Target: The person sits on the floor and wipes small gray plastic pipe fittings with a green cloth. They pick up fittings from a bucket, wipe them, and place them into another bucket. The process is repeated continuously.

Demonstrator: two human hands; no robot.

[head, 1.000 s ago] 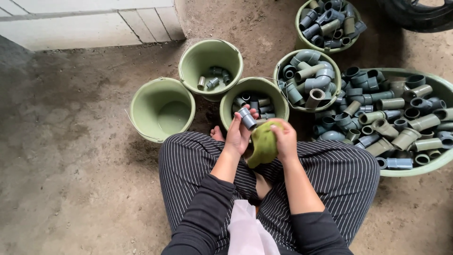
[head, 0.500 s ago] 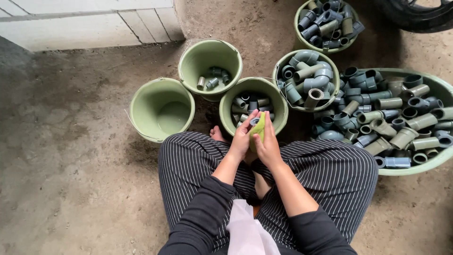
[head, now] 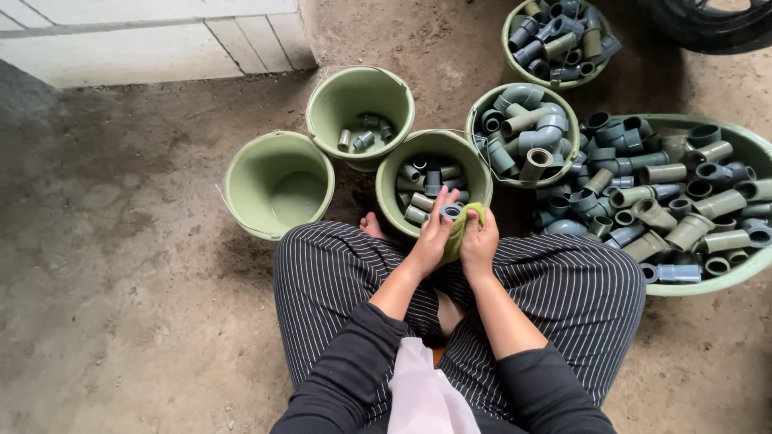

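I sit on the floor in striped trousers with both hands raised over my lap. My left hand (head: 432,237) grips a small grey pipe fitting (head: 451,212) by its end. My right hand (head: 479,241) presses a green cloth (head: 461,227) against that fitting. Both hands hover at the near rim of a green bucket (head: 388,181) that holds several grey fittings.
An empty green bucket (head: 241,173) stands at left. Another bucket (head: 322,100) behind holds a few fittings. Two more buckets (head: 480,108) (head: 508,28) and a wide green basin (head: 752,269) at right are piled with grey elbows and couplings. A white plastic bag (head: 422,394) lies on my lap.
My hands have come together: the cloth in my right hand closed around the fitting, and both hands lowered slightly towards the bucket rim.
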